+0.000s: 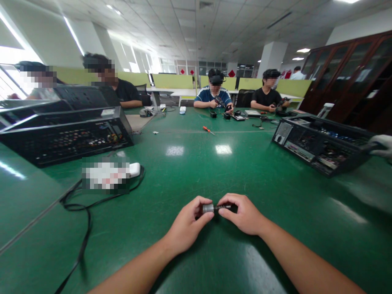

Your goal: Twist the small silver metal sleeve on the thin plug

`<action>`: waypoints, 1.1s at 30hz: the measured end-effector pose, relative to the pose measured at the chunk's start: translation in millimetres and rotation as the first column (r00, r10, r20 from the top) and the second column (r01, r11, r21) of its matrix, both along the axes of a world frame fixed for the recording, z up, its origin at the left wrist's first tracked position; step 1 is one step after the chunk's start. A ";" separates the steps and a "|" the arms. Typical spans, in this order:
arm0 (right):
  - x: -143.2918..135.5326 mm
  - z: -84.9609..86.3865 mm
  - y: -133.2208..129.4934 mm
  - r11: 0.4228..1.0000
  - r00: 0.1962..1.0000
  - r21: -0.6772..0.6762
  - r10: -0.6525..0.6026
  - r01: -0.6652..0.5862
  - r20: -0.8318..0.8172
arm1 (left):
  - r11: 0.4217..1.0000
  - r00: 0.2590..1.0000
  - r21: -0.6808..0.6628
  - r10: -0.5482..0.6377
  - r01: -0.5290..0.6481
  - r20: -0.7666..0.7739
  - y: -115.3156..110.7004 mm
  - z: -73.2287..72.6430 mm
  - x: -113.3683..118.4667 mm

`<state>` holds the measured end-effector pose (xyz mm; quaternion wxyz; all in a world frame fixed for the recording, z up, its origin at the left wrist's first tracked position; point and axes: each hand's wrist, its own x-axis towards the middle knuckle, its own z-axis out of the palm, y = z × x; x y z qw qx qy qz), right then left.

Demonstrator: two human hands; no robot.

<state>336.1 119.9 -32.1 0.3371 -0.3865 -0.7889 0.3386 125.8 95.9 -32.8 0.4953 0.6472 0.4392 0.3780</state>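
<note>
Between my two hands, low over the green table point(196, 171), is a small metal part: a silver cylinder point(208, 208) with a thin dark shaft point(222, 207) sticking out to the right. The shaft looks ridged or coiled, and I cannot make out its exact kind. My left hand point(187, 224) is closed, pinching the cylinder between thumb and fingers. Thumb and fingers of my right hand point(246, 214) close around the shaft, partly hiding its far end.
An open black computer case point(82, 136) stands at left, another point(321, 141) at right beside a gloved hand point(381, 146). A power strip point(107, 174) with a black cable point(87, 232) lies at left. An orange screwdriver point(208, 130) lies ahead. Several people sit around the table.
</note>
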 end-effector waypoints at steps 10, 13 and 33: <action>1.6 -1.4 0.1 1.000 1.000 -0.016 -0.016 0.016 0.006 | 1.000 1.000 0.003 0.004 -0.004 0.003 0.6 -4.4 -1.1; 1.2 -0.7 0.3 1.000 1.000 -0.016 -0.014 0.014 0.002 | 1.000 1.000 -0.006 0.007 -0.007 0.009 0.5 -3.7 -0.8; 3.1 -0.5 1.1 1.000 1.000 -0.018 -0.016 0.016 0.000 | 1.000 1.000 0.005 0.007 -0.007 0.005 2.1 -6.2 -1.3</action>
